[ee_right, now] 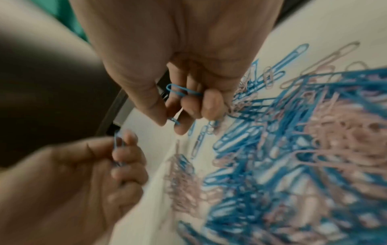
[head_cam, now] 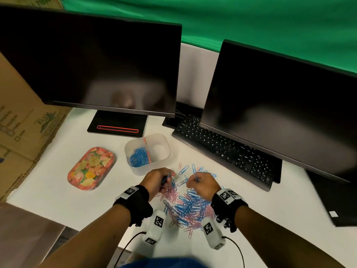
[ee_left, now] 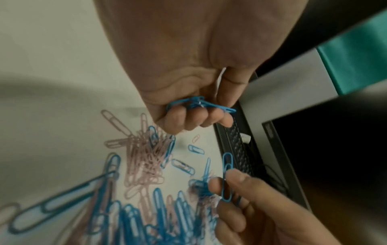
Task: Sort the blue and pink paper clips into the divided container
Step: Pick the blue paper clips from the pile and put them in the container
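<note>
Nearest to me, both forearms reach in over the white desk, each wrist wrapped in a black strap with a tagged camera block. Between them lies the mixed pile of paper clips, blue and pink tangled together and spreading out toward the far side.

My left hand is curled closed around a small bunch of blue clips; the left wrist view shows them pressed between fingers and palm. My right hand pinches a single blue clip between thumb and forefinger, and the right wrist view shows what looks like a second blue clip looped across its curled fingers, though that picture is soft and I may be misreading it. Both hands hover just above the far edge of the pile.

Just beyond the left hand stands the divided container, translucent, with an orange-edged divider. Its left compartment holds a heap of sorted blue clips; the right compartment shows bare floor. To its left lies a floral tray.

Farther back sit a black keyboard and two dark monitors, with a green backdrop behind.
</note>
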A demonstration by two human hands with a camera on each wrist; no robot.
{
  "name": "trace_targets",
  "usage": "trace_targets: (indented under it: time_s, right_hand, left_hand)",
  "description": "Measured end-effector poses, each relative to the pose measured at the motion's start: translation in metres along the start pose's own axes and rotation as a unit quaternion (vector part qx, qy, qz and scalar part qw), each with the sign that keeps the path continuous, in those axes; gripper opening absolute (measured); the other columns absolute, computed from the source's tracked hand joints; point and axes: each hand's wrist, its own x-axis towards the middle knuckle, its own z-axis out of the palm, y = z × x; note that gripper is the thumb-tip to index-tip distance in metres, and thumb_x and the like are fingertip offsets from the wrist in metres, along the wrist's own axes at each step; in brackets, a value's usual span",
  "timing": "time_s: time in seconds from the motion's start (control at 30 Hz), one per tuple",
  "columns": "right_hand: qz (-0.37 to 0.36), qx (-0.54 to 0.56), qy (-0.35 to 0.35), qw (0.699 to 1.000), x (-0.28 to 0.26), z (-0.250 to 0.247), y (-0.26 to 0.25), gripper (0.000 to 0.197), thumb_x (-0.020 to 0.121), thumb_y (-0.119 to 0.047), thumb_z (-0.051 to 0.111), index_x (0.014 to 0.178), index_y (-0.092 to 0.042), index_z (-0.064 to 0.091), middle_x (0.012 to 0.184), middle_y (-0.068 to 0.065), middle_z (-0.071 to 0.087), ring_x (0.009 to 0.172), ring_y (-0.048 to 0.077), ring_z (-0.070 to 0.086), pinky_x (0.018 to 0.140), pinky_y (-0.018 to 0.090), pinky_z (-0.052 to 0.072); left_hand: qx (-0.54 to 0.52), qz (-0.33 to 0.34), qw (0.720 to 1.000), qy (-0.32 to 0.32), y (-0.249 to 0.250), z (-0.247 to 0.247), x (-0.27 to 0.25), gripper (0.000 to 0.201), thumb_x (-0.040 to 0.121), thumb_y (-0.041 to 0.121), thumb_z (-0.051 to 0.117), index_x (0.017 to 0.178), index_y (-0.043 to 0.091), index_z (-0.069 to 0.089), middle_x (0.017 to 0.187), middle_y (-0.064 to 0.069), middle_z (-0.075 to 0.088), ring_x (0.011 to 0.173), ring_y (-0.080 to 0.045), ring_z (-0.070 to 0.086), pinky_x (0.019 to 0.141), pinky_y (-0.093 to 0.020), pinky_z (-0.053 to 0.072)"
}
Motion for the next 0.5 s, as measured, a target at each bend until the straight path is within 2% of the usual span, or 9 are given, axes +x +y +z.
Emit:
trace_targets:
  time_s: [0.1,0.2,0.37,0.43,0.5]
  right_hand:
    - [0.025,0.183,-0.045,0.982,-0.007,-0.003,-0.018,0.015,0.082,0.009,0.058,0.092,-0.001,0.063,0.07,0.012,0.063,0.048,0.014,0.035,0.045,0.022,0.026]
    - [0.002,0.228,-0.061,0.972,-0.009,0.005,-0.042,0.024,0.082,0.011,0.057,0.104,0.003,0.064,0.071,0.015,0.063,0.049,0.016,0.04,0.044,0.023,0.031]
    - [-0.001,0.232,-0.097,0.968,0.003,0.033,-0.09,0.015,0.085,0.011,0.056,0.094,0.001,0.064,0.068,0.016,0.064,0.048,0.016,0.056,0.043,0.022,0.044]
    - [0.008,0.221,-0.107,0.969,0.012,0.048,-0.109,0.016,0.087,0.012,0.053,0.087,-0.001,0.061,0.062,0.015,0.064,0.043,0.014,0.058,0.042,0.022,0.048]
    - [0.024,0.215,-0.124,0.968,0.022,0.061,-0.126,0.017,0.089,0.012,0.05,0.084,-0.002,0.058,0.055,0.011,0.064,0.039,0.013,0.059,0.042,0.022,0.051]
  left_hand:
    - [-0.101,-0.022,0.994,-0.028,0.008,-0.003,-0.008,0.026,0.098,0.028,0.039,0.083,0.013,0.055,0.064,0.0,0.044,0.052,-0.013,0.039,0.05,-0.026,0.026]
    - [-0.16,0.002,0.986,-0.038,0.019,-0.008,-0.019,0.026,0.099,0.031,0.04,0.091,0.012,0.055,0.068,-0.003,0.053,0.056,-0.015,0.049,0.053,-0.026,0.035]
    - [-0.218,0.056,0.974,0.033,0.045,-0.036,-0.029,0.028,0.097,0.035,0.046,0.1,0.011,0.059,0.082,-0.006,0.062,0.068,-0.018,0.06,0.058,-0.028,0.05]
    - [-0.22,0.062,0.97,0.082,0.058,-0.046,-0.031,0.027,0.097,0.034,0.046,0.099,0.01,0.059,0.083,-0.008,0.062,0.068,-0.02,0.061,0.063,-0.03,0.052]
    - [-0.223,0.063,0.964,0.131,0.068,-0.054,-0.031,0.027,0.097,0.033,0.048,0.105,0.008,0.056,0.086,-0.011,0.061,0.071,-0.022,0.061,0.072,-0.034,0.054]
